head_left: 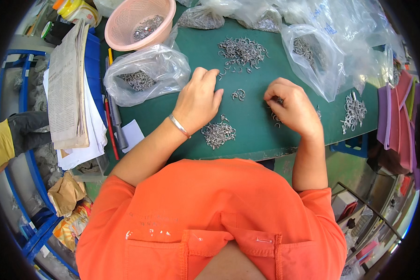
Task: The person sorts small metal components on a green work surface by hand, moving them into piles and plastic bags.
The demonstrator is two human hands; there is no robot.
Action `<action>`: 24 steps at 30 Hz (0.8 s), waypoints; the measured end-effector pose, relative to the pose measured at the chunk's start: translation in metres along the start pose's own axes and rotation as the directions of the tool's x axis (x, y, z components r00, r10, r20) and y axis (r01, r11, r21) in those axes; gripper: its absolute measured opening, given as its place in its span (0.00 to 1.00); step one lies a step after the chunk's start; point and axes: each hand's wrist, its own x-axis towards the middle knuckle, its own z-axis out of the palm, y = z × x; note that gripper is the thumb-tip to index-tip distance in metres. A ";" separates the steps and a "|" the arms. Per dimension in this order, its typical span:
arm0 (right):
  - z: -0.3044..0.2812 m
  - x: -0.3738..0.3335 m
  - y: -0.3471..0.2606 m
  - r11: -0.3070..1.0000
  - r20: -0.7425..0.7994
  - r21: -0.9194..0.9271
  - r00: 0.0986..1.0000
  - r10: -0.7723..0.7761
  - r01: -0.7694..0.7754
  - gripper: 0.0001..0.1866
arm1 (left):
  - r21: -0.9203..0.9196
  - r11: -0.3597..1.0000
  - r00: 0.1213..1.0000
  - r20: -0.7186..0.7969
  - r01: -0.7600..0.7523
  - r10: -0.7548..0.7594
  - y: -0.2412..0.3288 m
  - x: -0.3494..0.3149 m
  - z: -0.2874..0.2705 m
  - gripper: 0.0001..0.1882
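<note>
My left hand point(198, 100) is over the green table, thumb apart from the index finger, with nothing visible between them. Its fingertips are at the near edge of a large pile of small curved grey metal pieces point(243, 52). A small cluster of the same pieces point(238, 94) lies between my hands. Closer to me, below my left hand, is a pile of shinier metal pieces point(218, 135). My right hand point(294, 106) is curled, with dark curved metal pieces point(278, 100) showing between thumb and fingers. More pieces point(276, 120) lie beneath it, partly hidden.
Open plastic bags of metal parts stand left point(147, 88) and right point(312, 60). A pink basket point(119, 28) is at the far left. Newspapers point(67, 88) and pens lie left, another metal pile point(354, 112) right. A person's yellow-clothed part point(1, 144) shows at the left edge.
</note>
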 end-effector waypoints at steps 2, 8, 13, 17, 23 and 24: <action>-0.002 -0.004 0.002 0.999 -0.009 -0.034 1.000 -0.017 0.017 0.05 | 0.011 1.000 0.999 0.024 0.028 -0.028 0.000 0.002 0.004 0.16; 0.035 0.029 -0.010 0.950 -0.201 -0.088 0.929 -0.312 0.300 0.08 | 0.038 0.999 1.000 0.013 -0.013 0.013 0.002 0.007 0.012 0.07; 0.073 0.076 -0.003 0.856 -0.124 -0.256 0.863 -0.489 0.448 0.05 | 0.136 0.988 0.997 0.017 -0.077 0.076 -0.024 -0.006 0.023 0.06; 0.065 0.070 -0.009 0.857 -0.139 -0.252 0.860 -0.492 0.449 0.05 | -0.016 0.994 0.994 -0.025 -0.111 0.111 -0.022 -0.008 0.024 0.07; 0.048 0.059 -0.028 0.945 -0.164 0.046 0.936 -0.312 0.324 0.06 | -0.247 0.967 0.997 -0.010 0.067 -0.072 -0.012 -0.004 0.010 0.07; 0.050 0.056 -0.028 0.947 -0.158 0.077 0.941 -0.298 0.313 0.06 | -0.262 0.963 0.996 -0.045 0.057 -0.071 -0.011 -0.004 0.010 0.07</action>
